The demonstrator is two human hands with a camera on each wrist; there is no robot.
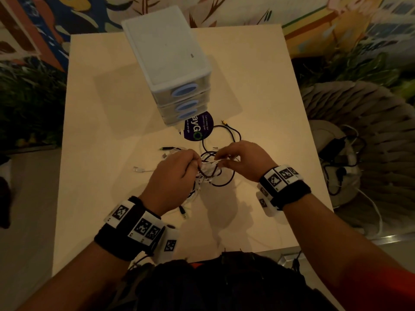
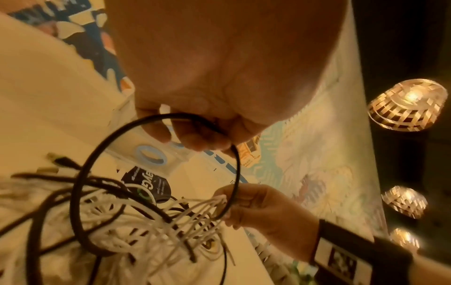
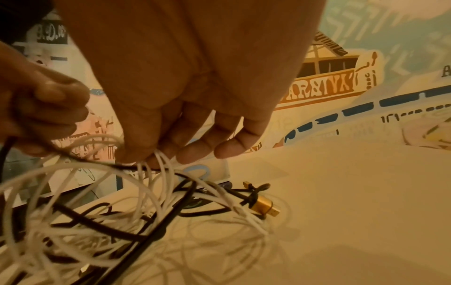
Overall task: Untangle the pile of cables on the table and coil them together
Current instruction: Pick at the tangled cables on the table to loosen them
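Left hand [image 1: 173, 173] grips a thick black cable loop [image 2: 102, 154], right hand [image 1: 242, 160] pinches thin white cable strands [image 3: 158, 173], knot lifted just above the pale table [image 1: 112, 108]; feed the loop through slowly (never yank).

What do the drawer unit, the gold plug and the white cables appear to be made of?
Drawer unit: likely plastic, with a smooth matte white shell and translucent drawer fronts.
Gold plug: probably metal, given its shiny gold casing.
White cables: apparently a plastic or rubbery jacket, thin, smooth and bending in loose loops.
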